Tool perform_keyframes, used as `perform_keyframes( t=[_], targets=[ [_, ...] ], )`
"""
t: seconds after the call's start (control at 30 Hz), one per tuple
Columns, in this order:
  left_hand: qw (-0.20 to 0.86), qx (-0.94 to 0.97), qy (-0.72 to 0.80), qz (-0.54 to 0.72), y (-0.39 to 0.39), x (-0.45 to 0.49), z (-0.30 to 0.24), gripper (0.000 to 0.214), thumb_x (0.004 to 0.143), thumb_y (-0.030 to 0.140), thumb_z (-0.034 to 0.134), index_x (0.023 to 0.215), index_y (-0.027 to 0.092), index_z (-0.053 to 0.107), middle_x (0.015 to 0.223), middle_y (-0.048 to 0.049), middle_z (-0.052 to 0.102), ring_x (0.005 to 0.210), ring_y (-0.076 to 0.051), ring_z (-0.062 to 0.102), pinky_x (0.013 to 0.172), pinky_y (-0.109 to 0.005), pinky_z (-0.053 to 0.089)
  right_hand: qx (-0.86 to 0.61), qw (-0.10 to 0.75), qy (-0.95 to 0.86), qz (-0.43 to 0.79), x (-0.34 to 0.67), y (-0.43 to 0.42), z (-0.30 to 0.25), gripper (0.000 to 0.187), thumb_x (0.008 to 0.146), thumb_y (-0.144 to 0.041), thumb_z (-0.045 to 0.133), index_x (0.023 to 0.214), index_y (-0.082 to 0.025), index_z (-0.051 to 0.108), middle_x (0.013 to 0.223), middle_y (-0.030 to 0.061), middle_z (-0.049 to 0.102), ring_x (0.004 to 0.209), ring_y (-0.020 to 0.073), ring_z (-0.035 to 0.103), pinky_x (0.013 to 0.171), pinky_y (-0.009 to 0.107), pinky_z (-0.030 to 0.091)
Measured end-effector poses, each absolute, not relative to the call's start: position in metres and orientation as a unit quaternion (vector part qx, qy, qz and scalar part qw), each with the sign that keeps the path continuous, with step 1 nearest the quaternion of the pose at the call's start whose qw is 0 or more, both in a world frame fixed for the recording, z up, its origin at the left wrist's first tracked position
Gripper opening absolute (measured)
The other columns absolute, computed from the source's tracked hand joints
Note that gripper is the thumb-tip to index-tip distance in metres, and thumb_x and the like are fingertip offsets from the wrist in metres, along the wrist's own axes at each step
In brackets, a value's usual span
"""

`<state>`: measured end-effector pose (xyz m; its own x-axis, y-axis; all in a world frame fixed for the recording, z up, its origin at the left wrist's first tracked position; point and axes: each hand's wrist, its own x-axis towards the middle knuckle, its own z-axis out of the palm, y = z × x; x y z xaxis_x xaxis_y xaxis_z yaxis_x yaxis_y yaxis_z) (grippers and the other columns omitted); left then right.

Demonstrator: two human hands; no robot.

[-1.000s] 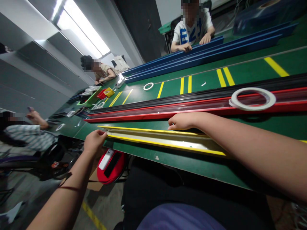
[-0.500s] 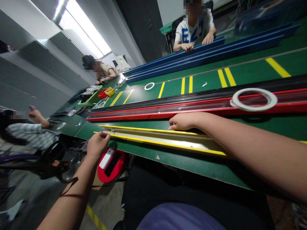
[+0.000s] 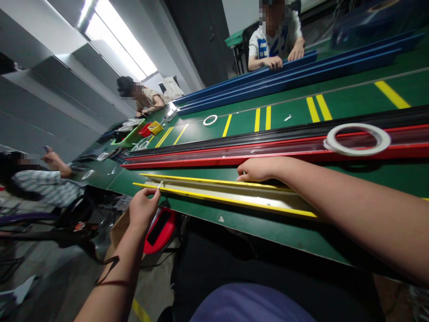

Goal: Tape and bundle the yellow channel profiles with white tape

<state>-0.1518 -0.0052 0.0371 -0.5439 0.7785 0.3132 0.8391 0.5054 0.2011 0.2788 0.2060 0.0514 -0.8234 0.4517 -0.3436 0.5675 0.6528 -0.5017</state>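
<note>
Head view: left hand (image 3: 143, 209), right hand (image 3: 256, 170) touching yellow channel (image 3: 228, 195)

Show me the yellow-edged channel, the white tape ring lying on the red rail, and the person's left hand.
Yellow-edged channel (image 3: 234, 195): head view, on its pale middle section.
White tape ring (image 3: 358, 153): head view, on the near side of the ring.
Left hand (image 3: 143, 209): head view, on the middle of the hand.

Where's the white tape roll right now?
In the head view, the white tape roll lies on the red-edged clear rail at right, beside the black rail, beyond the person's right forearm.
</note>
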Motion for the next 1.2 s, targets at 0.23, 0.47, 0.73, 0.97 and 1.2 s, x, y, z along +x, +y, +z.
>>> perform_keyframes(
  t=[0.23, 0.47, 0.73, 0.97, 1.2],
  targets=[
    [0.09, -0.475, -0.855, -0.19, -0.005, -0.137, 0.038, 0.028, 0.089, 0.046, 0.064, 0.092, 0.021, 0.076, 0.101, -0.0089, 0.079, 0.097, -0.029, 0.073, 0.099, -0.038, 0.053, 0.279, 0.093, 0.907, -0.301, 0.278, 0.207, 0.049, 0.039, 0.1, -0.057, 0.056, 0.114, -0.026, 0.074, 0.121, 0.004, 0.075, 0.096, 0.0224, 0.069, 0.071, 0.032, 0.043],
    [0.085, -0.489, -0.84, -0.219, -0.008, -0.122, 0.037, 0.03, 0.086, 0.048, 0.064, 0.089, 0.02, 0.076, 0.096, -0.0095, 0.079, 0.093, -0.028, 0.072, 0.099, -0.038, 0.053, 0.277, 0.093, 0.907, -0.303, 0.279, 0.206, 0.049, 0.038, 0.099, -0.057, 0.056, 0.114, -0.027, 0.074, 0.121, 0.0024, 0.075, 0.097, 0.0218, 0.069, 0.071, 0.031, 0.043],
    [0.077, -0.498, -0.831, -0.237, -0.008, -0.101, 0.034, 0.029, 0.085, 0.046, 0.063, 0.088, 0.02, 0.074, 0.099, -0.0096, 0.079, 0.096, -0.027, 0.072, 0.098, -0.038, 0.053, 0.279, 0.094, 0.906, -0.304, 0.281, 0.206, 0.052, 0.036, 0.099, -0.056, 0.057, 0.113, -0.028, 0.074, 0.12, 0.002, 0.075, 0.096, 0.0213, 0.068, 0.071, 0.032, 0.043],
    [0.068, -0.501, -0.824, -0.255, -0.013, -0.09, 0.036, 0.03, 0.085, 0.047, 0.065, 0.09, 0.02, 0.076, 0.097, -0.0094, 0.079, 0.093, -0.027, 0.072, 0.097, -0.037, 0.053, 0.279, 0.093, 0.906, -0.306, 0.28, 0.206, 0.051, 0.036, 0.1, -0.056, 0.057, 0.113, -0.027, 0.074, 0.12, 0.0029, 0.074, 0.095, 0.0208, 0.068, 0.07, 0.032, 0.042],
    [0.057, -0.487, -0.827, -0.276, -0.018, -0.077, 0.044, 0.029, 0.084, 0.048, 0.067, 0.089, 0.02, 0.077, 0.093, -0.0072, 0.079, 0.083, -0.024, 0.07, 0.091, -0.035, 0.054, 0.275, 0.091, 0.908, -0.304, 0.28, 0.206, 0.052, 0.036, 0.099, -0.055, 0.057, 0.113, -0.027, 0.074, 0.121, 0.0026, 0.074, 0.095, 0.021, 0.068, 0.07, 0.032, 0.043]
  ],
)
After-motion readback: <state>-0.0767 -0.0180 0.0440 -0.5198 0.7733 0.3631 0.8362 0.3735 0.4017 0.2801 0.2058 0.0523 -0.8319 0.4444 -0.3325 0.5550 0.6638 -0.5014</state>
